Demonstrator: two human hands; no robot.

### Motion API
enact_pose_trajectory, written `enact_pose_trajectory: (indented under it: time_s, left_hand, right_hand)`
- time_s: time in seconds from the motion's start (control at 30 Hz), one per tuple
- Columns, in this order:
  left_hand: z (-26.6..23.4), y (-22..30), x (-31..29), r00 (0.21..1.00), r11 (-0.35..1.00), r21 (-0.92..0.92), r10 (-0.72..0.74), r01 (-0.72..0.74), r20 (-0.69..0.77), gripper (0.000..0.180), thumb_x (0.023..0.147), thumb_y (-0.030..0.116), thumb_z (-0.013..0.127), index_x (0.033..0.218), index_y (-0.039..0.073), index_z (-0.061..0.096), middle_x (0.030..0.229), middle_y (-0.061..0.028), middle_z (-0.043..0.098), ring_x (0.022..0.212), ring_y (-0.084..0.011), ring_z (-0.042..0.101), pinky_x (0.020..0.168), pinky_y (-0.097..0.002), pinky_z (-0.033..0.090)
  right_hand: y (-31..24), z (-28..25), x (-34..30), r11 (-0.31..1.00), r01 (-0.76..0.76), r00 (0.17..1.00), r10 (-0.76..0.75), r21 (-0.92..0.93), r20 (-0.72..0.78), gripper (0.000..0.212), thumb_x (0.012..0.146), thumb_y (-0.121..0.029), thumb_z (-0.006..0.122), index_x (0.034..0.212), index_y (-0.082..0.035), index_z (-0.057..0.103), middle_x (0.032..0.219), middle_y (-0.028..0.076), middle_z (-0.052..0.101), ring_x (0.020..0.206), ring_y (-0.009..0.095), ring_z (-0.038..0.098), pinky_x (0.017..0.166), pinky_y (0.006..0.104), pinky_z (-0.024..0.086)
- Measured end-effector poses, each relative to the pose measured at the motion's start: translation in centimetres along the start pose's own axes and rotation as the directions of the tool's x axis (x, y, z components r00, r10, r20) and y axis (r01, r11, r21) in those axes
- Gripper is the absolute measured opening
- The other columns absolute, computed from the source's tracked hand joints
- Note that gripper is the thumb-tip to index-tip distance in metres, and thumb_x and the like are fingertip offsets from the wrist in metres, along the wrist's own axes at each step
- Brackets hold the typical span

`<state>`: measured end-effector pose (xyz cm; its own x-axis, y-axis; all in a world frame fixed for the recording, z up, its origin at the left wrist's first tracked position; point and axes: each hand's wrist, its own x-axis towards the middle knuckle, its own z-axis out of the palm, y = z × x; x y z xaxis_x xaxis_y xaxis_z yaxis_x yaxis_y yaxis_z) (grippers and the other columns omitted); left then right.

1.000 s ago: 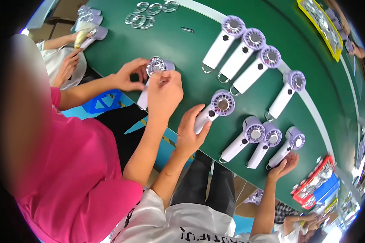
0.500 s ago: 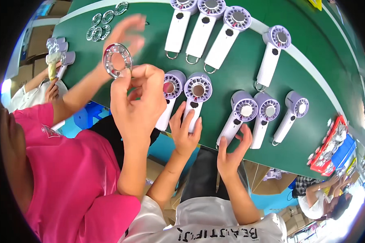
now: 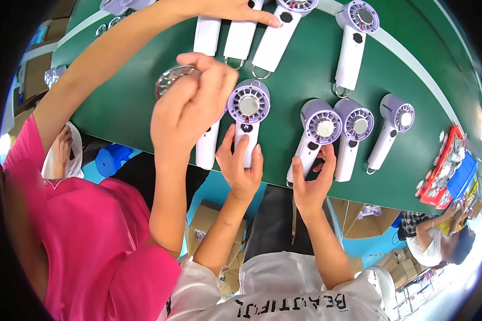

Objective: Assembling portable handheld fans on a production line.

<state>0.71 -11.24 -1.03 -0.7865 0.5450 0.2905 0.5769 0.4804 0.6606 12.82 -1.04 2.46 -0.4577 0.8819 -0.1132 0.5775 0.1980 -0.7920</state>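
My left hand (image 3: 238, 172) is closed round the lower white handle of a handheld fan (image 3: 249, 104), with a purple ring-shaped head and a silver centre disc. Further right, my right hand (image 3: 311, 188) has its thumb and fingers on either side of the handle of a second fan (image 3: 307, 155), lying flat on the table. Just right of that one lies a third fan (image 3: 348, 155), with another fan (image 3: 383, 145) beyond it. A fan handle (image 3: 206, 148) also shows left of my left hand, its head hidden behind a co-worker's hand.
A co-worker in pink holds a clear ring (image 3: 172, 80) in one hand (image 3: 190, 104) and reaches their other arm (image 3: 118, 45) across several fans at the back. One fan (image 3: 350, 59) lies apart on the green table (image 3: 284, 88). A red tray (image 3: 439, 176) of small parts sits at the right edge.
My right hand's fingers have closed in around the handle. The co-worker's far arm has swung right over the back fans, and their ring hand has tilted. The whole view has shifted slightly.
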Motion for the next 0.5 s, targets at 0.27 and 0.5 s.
enact_pose_trajectory:
  time_s: [0.27, 0.5]
  left_hand:
    - [-0.6, 0.2, 0.6, 0.998, 0.996, -0.067, 0.059, -0.059, -0.001, 0.037, 0.091, 0.006, 0.069, 0.124, -0.005, 0.057, 0.137, -0.0313, 0.053, 0.124, -0.0435, 0.054, 0.104, -0.0492, 0.045]
    - [-0.1, 1.6, -0.6, 0.995, 0.981, -0.188, 0.056, -0.039, 0.088, 0.042, 0.086, 0.008, 0.075, 0.123, -0.005, 0.061, 0.123, -0.0301, 0.063, 0.115, -0.044, 0.062, 0.102, -0.0497, 0.048]
  right_hand:
    - [-0.9, -1.5, 1.5, 0.974, -0.143, 0.987, 0.127, 0.176, 0.098, 0.044, 0.094, -0.016, 0.071, 0.132, 0.004, 0.058, 0.098, 0.006, 0.06, 0.083, 0.016, 0.054, 0.07, 0.0295, 0.042]
    - [0.4, -3.1, 0.7, 0.973, -0.176, 0.977, 0.155, 0.147, 0.143, 0.041, 0.096, -0.016, 0.07, 0.129, 0.003, 0.056, 0.095, 0.004, 0.056, 0.083, 0.014, 0.052, 0.072, 0.028, 0.042]
